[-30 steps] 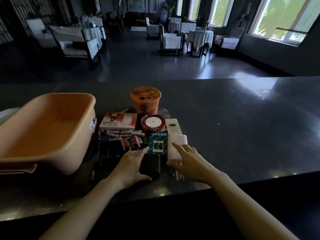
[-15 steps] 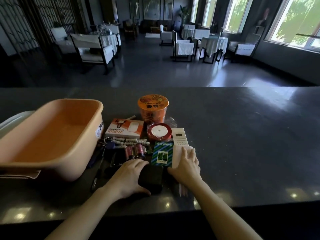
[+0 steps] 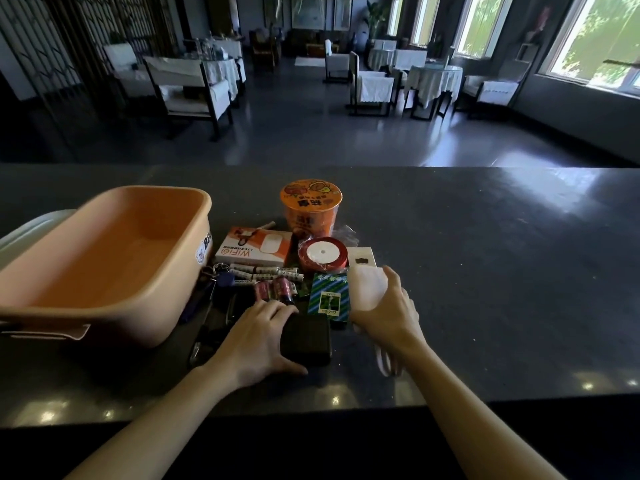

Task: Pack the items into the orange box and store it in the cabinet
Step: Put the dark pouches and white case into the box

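Note:
The orange box (image 3: 114, 303) stands empty at the left of the dark counter. Beside it lies a pile: an orange noodle cup (image 3: 310, 212), a WiFi box (image 3: 254, 251), a red ribbon spool (image 3: 322, 253), batteries (image 3: 266, 271), a green striped pack (image 3: 329, 296), keys (image 3: 216, 275). My left hand (image 3: 258, 341) grips a small black case (image 3: 306, 339) lying on the counter. My right hand (image 3: 388, 313) is closed around a white flat device (image 3: 367, 289), tilted up off the counter, with its cord (image 3: 384, 363) hanging below.
A white lid (image 3: 31, 226) shows behind the orange box. A small white card box (image 3: 361, 259) lies past my right hand. The counter's front edge (image 3: 311, 410) runs below my wrists. Chairs and covered tables stand in the room beyond.
My right hand has closed around the white device and raised it off the counter. My left hand stays on the black case. The view has tilted down a little.

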`<state>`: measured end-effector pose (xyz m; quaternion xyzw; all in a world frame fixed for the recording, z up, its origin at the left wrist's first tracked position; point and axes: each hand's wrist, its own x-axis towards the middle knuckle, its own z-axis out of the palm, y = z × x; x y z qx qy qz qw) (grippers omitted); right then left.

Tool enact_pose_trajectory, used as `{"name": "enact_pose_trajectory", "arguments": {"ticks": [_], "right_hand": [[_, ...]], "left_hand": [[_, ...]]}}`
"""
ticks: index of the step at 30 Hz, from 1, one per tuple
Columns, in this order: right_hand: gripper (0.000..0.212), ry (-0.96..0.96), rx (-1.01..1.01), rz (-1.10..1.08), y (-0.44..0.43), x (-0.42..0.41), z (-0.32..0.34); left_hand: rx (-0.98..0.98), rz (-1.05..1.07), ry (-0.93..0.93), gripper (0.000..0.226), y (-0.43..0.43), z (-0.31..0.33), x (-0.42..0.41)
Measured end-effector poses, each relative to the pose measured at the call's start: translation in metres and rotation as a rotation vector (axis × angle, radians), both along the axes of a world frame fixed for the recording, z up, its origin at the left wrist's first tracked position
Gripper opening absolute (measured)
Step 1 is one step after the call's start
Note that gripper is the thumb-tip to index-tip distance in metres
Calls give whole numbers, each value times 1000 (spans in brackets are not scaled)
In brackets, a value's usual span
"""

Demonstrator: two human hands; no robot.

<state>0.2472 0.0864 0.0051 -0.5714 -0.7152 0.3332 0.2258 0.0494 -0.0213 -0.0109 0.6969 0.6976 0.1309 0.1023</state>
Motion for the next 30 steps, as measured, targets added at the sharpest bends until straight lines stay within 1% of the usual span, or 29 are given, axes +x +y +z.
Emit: {"name": "enact_pose_trajectory", "arguments": {"ticks": [5,9,12,13,16,20,23,27,30], "right_hand": [[104,127,64,123,-7,-14,40],[102,221,96,267,-16,-42,73],[92,300,138,338,-23,-70,96],[92,315,147,356,-25,-81,102],[97,337,171,393,-33,-117,119],[102,395,146,436,-42,-172,129],[101,415,139,421,-47,-217,129],[103,376,158,385,-51,-265,126],[103,345,161,342,-53,-282,121]], "left_hand": [[120,75,-7,106,-12,36,-14],[286,151,-72,104,-34,80,-40],[360,197,-76,99,-48,114,-75],[380,219,-67,97,-52,124,-89],[452,311,-28,91,-65,141,-136],[470,375,-24,98,-74,142,-194],[443,333,-63,99,-71,134,-235],[383,217,-89,82,-57,124,-275],[335,90,-90,71,-46,112,-286]]}}
